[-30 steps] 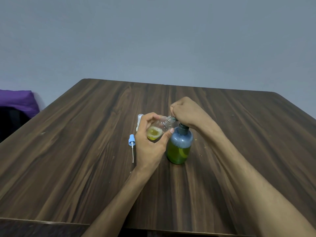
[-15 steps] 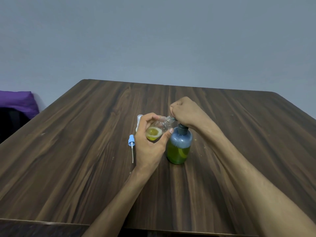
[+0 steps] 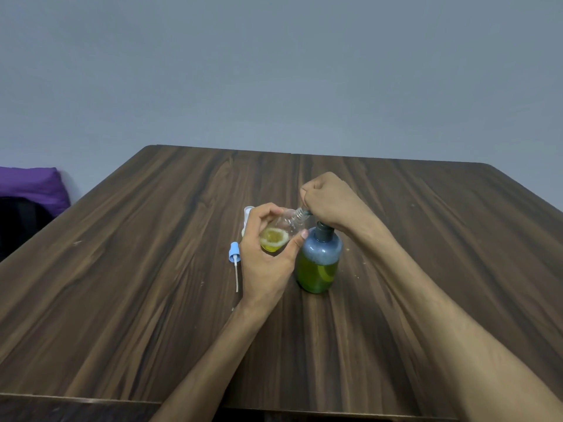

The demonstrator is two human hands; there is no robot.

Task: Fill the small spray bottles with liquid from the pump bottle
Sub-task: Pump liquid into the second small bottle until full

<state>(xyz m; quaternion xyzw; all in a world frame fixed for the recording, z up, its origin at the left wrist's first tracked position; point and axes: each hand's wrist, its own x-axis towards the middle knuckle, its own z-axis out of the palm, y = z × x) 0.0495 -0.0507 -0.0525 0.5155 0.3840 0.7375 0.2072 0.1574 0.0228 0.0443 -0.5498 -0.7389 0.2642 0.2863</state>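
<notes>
At the far left edge, beyond the table [image 3: 128, 269], a purple cushion [image 3: 29, 185] is seen above something dark. On the wood-grain top, a blue spray head [image 3: 233, 254] with its white dip tube is laid flat, just left of the left hand [image 3: 268, 257]. A white object [image 3: 247, 212] is partly hidden behind that hand's fingers. The small spray bottle [image 3: 285, 228] is grasped between the thumb and curled fingers of the left hand, tilted with its open threaded neck pointed right and up; yellow liquid is pooled in its lower end. The neck is brought against the spout beneath the right hand [image 3: 330, 199], which is clenched into a fist over the pump head. The pump bottle [image 3: 318, 263] is stood upright on the table, about half filled with green liquid.
</notes>
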